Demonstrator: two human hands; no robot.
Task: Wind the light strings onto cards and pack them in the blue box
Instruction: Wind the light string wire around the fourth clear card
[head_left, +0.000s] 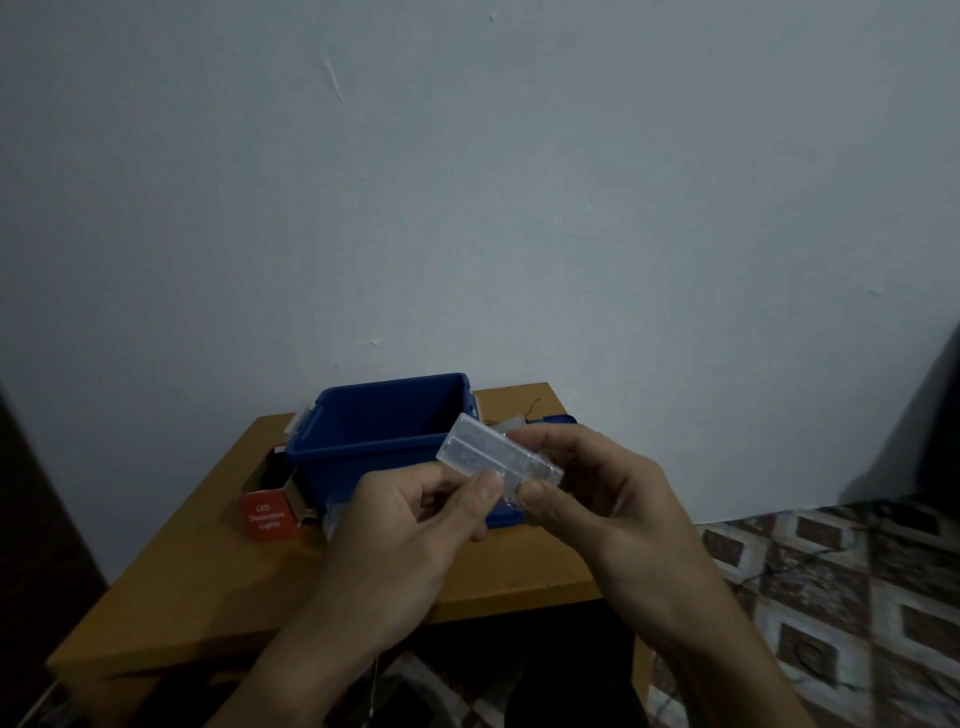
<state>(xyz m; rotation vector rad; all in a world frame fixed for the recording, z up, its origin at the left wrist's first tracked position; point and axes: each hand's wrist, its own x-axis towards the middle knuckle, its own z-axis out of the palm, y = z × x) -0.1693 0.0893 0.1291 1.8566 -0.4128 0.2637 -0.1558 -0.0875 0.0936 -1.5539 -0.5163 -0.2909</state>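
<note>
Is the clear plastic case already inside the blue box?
No, the left hand and right hand hold the clear plastic case in front of the blue box.

Bare left hand (410, 525) and right hand (605, 501), perhaps dark trousers (569, 675).

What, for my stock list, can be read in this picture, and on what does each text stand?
"LED": top line on the red carton, left of the blue box.
Middle line on that carton: too blurred to read.
"Lights": its bottom line, blurred, so only probable.
Clear plastic case, held by the left hand and right hand: no readable text.
</note>
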